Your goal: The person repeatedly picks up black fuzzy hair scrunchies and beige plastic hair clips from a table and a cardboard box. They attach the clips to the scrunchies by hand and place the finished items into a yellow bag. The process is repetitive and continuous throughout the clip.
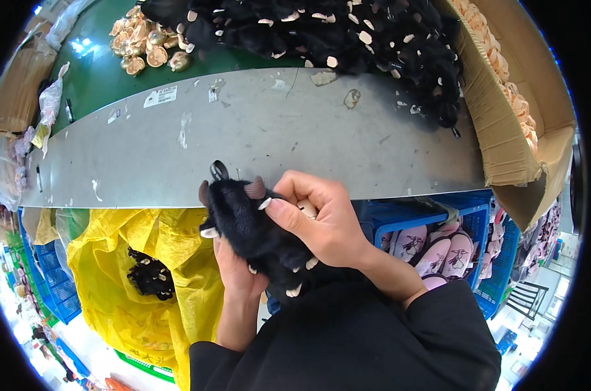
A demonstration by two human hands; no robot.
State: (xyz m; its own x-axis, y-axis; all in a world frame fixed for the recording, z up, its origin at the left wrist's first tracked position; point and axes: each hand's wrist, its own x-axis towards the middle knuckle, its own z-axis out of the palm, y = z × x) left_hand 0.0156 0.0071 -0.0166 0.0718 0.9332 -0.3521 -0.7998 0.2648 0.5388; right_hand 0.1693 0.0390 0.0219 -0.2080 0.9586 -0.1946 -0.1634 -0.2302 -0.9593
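Just in front of the table's near edge I hold a black plush toy with ribbed brown horns, pale ear and paw tips, and a black loop at its top. My left hand is closed around its underside, the fingers partly hidden behind the plush. With thumb and fingers pinched, my right hand grips the toy's side by one horn and a white-tipped ear. A cream-coloured piece shows between the right fingers, mostly covered; it looks like the toy's face part.
A heap of black plush pieces covers the table's far side, beside a pile of peach-and-gold face parts. At right stands a cardboard box of peach parts. Below are a yellow bag and a blue crate with pink slippers.
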